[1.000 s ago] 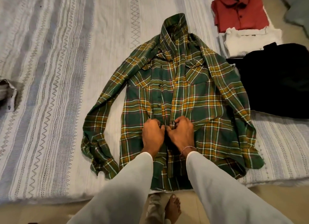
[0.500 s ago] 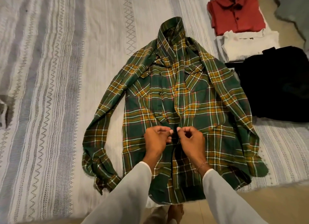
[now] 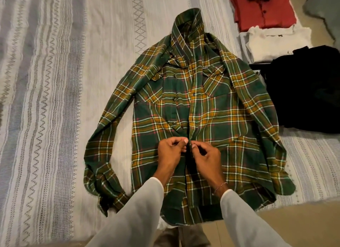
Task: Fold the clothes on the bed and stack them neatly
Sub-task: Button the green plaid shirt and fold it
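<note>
1. The fingers (image 3: 184, 141) of the left hand (image 3: 170, 152) and those of the right hand (image 3: 207, 155) are curled and pinch the two front edges of the green-and-yellow plaid flannel shirt (image 3: 217, 121) where they meet at the placket, just below mid-chest.
2. Compared with one second earlier, when both fists were pressed knuckles-down into the cloth, the hands are now raised slightly and turned so that thumbs and forefingers meet at the opening; the pinch point is shown a little lower on the front. This is judged to be a button being fastened, the buttons above already appearing closed.
3. For the task, the shirt is judged to be in preparation only: it lies face up and spread on the white bedcover with grey woven zigzag stripes (image 3: 55, 99), collar away from the person, sleeves trailing down both sides, no fold yet made.
4. At the far right of the bed, a folded red shirt (image 3: 263, 9), a folded white garment (image 3: 276, 42) and a black garment (image 3: 305, 90) are set one beside the next, overlapping at their edges.
5. The button itself is hidden between the fingertips, so whether it has passed through its hole cannot be told. The lower hem is partly covered by the white sleeves (image 3: 139, 215), the red shirt is cut off by the top edge, and the black garment by the right edge.
</note>
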